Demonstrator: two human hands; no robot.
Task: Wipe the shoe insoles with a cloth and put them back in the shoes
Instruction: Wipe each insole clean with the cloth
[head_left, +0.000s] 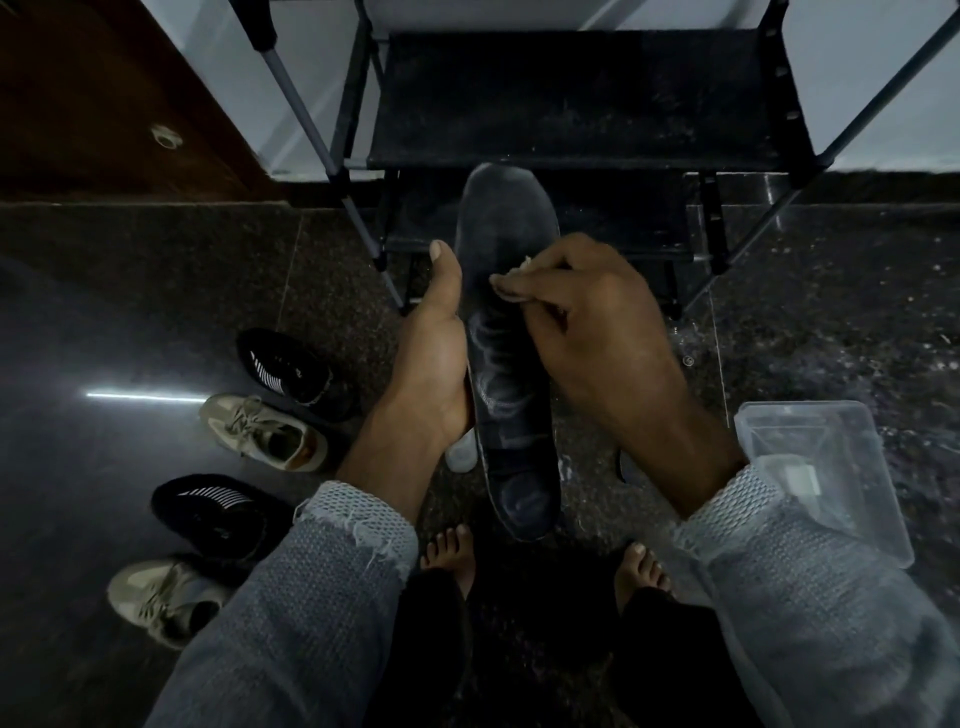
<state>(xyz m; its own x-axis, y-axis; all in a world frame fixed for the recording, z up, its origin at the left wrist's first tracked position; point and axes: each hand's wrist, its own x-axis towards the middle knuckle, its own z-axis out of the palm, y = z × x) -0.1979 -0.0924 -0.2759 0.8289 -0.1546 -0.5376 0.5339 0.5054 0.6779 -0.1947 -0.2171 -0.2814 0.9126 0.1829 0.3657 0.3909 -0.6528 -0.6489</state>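
Head view looks down on the black shoe rack (571, 98) against the wall, and I place everything from it. Left of the rack and nearer me, four shoes lie on the dark floor (104, 322): two black knit shoes (291, 374) (218, 514) and two beige lace-up shoes (265, 434) (166, 597), alternating in a column. Right of the rack, by my right sleeve, sits a clear plastic tub (810, 447).

Directly in front of the rack's lower shelf I hold one dark insole (506, 364) in the air, toe end toward the rack. My left hand (431, 364) grips its left edge, thumb laid along the rim. My right hand (587, 312) has its fingers curled, pinching a small pale cloth (524, 262) against the insole's middle; only a scrap of it shows.

Pale wipe streaks mark the insole, so I judge this one partly cleaned. It is not yet back in any shoe, and whether the others are done I cannot tell.
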